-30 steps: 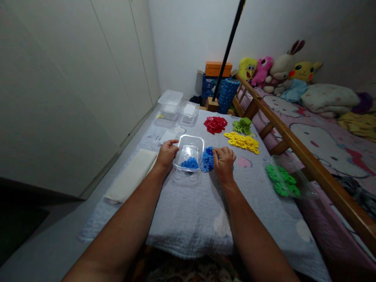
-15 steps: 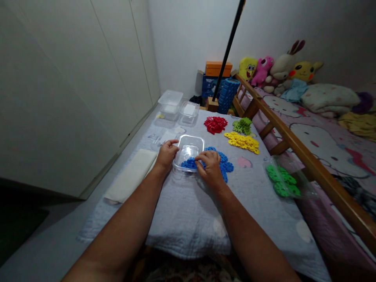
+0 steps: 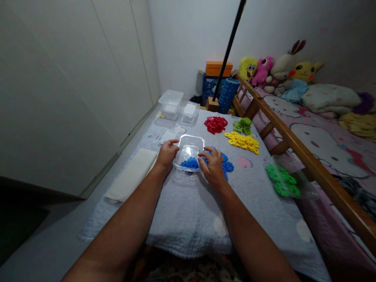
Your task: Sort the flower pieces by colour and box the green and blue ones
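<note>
1. Left hand [image 3: 168, 154]: the left rim of the clear container [image 3: 190, 136] is pinched between thumb and fingers
2. Right hand [image 3: 212, 164]: thumb and fingers are curved and parted at the container's right side; whether the rim is touched cannot be told
3. Blue pieces [image 3: 190, 163] are gathered in the container's near part; the loose blue pile [image 3: 228, 167] is partly covered by the right hand
</note>
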A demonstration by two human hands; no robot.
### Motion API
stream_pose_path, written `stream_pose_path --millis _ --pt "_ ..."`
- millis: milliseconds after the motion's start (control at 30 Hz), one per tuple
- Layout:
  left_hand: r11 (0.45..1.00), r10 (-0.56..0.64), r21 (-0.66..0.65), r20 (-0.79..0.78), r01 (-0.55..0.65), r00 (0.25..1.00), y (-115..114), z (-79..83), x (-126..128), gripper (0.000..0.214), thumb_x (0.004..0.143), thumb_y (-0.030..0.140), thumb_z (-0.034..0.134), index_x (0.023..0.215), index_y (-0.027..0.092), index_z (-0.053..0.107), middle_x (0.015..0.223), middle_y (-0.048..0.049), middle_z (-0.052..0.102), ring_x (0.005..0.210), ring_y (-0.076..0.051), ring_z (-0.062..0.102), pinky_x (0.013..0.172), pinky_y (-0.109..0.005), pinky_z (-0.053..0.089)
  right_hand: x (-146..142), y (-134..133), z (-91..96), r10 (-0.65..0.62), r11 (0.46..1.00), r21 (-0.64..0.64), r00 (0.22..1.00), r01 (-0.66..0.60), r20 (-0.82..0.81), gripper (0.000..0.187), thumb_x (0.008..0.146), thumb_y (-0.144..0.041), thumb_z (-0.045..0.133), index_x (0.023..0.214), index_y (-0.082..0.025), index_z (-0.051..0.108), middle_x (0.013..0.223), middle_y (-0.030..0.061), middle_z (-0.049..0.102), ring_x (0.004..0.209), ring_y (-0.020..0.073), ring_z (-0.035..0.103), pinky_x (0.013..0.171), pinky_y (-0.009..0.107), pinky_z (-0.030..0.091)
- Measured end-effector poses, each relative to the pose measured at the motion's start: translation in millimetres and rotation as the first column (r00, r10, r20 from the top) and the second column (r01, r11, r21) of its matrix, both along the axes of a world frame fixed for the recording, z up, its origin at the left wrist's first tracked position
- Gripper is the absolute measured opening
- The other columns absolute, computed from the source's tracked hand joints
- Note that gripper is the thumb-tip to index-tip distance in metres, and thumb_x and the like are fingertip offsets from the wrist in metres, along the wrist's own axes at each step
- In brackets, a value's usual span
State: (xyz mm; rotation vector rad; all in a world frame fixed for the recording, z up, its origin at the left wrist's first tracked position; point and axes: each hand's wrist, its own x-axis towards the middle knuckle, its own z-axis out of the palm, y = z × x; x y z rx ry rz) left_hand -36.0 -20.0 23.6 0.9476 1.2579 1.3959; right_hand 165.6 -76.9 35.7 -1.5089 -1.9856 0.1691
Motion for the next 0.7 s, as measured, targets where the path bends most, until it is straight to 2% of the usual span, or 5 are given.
stream_pose_path --millis 200,300,400,500,700 --pt "1.000 0.001 -0.011 0.009 -0.001 1.000 -1 0.0 0 0.043 0.056 0.025 0.067 0.099 0.016 0.068 0.055 0.0085 0.048 0.050 -0.010 0.038 0.050 -0.024 0.025 14 9 -8.8 -0.231 0.973 0.024 0.973 0.230 0.030 0.028 0.096 -0.026 0.057 0.117 -0.024 0.077 0.138 0.0120 0.063 0.127 0.0331 0.048 0.111 0.050 0.034" --pt "1.000 -0.002 -0.006 0.001 0.002 1.000 -1 0.1 -1 0.043 0.057 0.025 0.067 0.099 0.016 0.068 0.056 0.0085 0.048 0.050 -0.010 0.038 0.050 -0.024 0.025 18 11 -15.0 -0.288 0.957 0.007 0.952 0.289 0.100 0.036 0.093 -0.025 0.059 0.126 -0.022 0.073 0.141 0.0149 0.064 0.127 0.0362 0.047 0.111 0.053 0.033" --pt "1.000 -0.001 -0.007 0.007 0.002 1.000 -1 -0.1 -1 0.044 0.057 0.025 0.067 0.100 0.016 0.068 0.056 0.0088 0.047 0.049 -0.010 0.038 0.050 -0.024 0.024 20 11 -19.1 -0.285 0.957 -0.016 0.945 0.291 0.161 0.038 0.091 -0.025 0.062 0.127 -0.021 0.072 0.134 0.0169 0.067 0.123 0.0373 0.049 0.108 0.054 0.033" --pt "1.000 0.005 -0.009 0.018 -0.005 1.000 -1 0.4 0 0.044 0.057 0.025 0.067 0.099 0.016 0.067 0.056 0.0089 0.047 0.050 -0.010 0.037 0.050 -0.024 0.024 20 11 -19.6 -0.257 0.964 -0.022 0.947 0.266 0.192 0.029 0.089 -0.023 0.063 0.115 -0.025 0.076 0.127 0.0151 0.070 0.119 0.0359 0.050 0.106 0.053 0.033" --pt "1.000 0.029 -0.012 0.022 -0.029 0.999 -1 2.0 1 0.045 0.055 0.026 0.066 0.099 0.015 0.066 0.055 0.0088 0.048 0.050 -0.010 0.038 0.050 -0.024 0.025 18 10 -11.8 -0.223 0.959 -0.115 0.938 0.260 0.265 0.022 0.092 -0.023 0.062 0.108 -0.023 0.077 0.128 0.0120 0.069 0.118 0.0319 0.051 0.106 0.048 0.033"
